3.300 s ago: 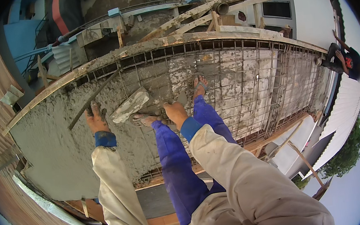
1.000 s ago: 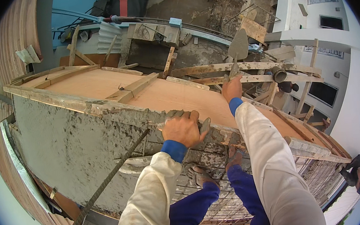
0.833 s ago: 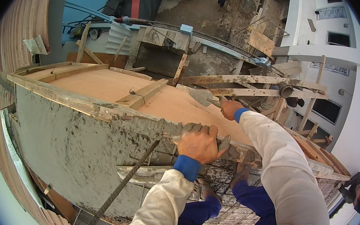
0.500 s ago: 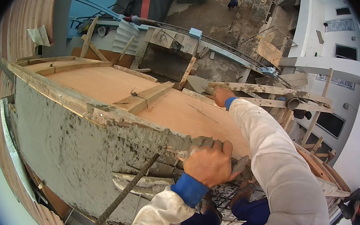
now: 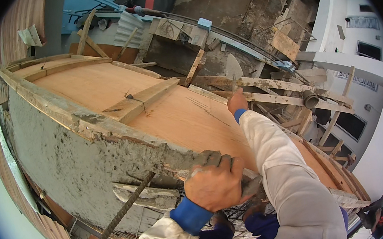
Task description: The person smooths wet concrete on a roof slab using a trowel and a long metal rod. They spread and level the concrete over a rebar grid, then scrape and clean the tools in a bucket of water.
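Along the board's (image 5: 57,102) left end concrete (image 5: 78,165) is laid, mesh (image 5: 241,233) farther right seems bare, left hand (image 5: 217,182) clasping the board, right hand (image 5: 236,100) gripping a trowel (image 5: 233,69).

The metal trowel (image 5: 233,69) looks matt, the wooden panel (image 5: 180,123) smooth

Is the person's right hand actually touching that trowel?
Touching. The head view shows the right hand wrapped around the trowel at its handle, the blade sticking out beyond the fingers.
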Available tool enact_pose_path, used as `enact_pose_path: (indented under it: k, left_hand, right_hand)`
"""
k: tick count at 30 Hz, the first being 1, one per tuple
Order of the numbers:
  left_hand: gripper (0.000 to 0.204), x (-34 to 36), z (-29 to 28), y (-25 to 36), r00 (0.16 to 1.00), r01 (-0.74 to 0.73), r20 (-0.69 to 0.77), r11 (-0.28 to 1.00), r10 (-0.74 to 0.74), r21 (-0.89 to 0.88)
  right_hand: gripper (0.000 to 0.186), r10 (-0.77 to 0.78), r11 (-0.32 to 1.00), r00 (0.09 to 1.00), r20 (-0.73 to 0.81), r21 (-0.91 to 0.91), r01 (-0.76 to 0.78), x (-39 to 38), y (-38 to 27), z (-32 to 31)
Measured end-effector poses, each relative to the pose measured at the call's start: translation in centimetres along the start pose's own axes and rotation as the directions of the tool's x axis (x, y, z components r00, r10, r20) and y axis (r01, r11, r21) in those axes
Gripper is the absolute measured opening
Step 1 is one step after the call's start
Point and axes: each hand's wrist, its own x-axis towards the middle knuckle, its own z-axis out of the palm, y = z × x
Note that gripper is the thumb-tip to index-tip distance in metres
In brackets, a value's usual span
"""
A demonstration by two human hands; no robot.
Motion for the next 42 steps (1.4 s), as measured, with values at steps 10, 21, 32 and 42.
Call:
enact_pose_path:
  k: [10, 21, 32, 42]
  left_hand:
    - [0.052, -0.5, 0.3, 0.0, 0.999, -0.025, 0.043, 0.999, 0.023, 0.046]
    - [0.040, -5.4, -4.4, 2.4, 0.925, -0.200, -0.363, 0.953, 0.108, -0.226]
    - [0.083, 9.5, -16.9, -17.8, -0.010, 0.773, -0.478, 0.297, -0.878, -0.560]
    - [0.067, 1.9, -19.5, -34.1, -0.212, 0.823, -0.283, -0.015, -0.935, -0.567]
  right_hand:
    - [0.034, -0.162, 0.784, 0.925, 0.344, -0.524, 0.332, -0.9, 8.5, -1.0]
    - [0.055, -0.382, 0.915, 0.907, 0.175, -0.069, 0.398, -3.1, -3.9, -4.3]
    - [0.062, -0.392, 0.652, 0.683, 0.616, -0.337, 0.679, -6.8, -8.0, -4.4]
    - [0.048, -0.490, 0.778, 0.853, -0.179, 0.350, 0.521, -0.7, -25.0, -7.1]
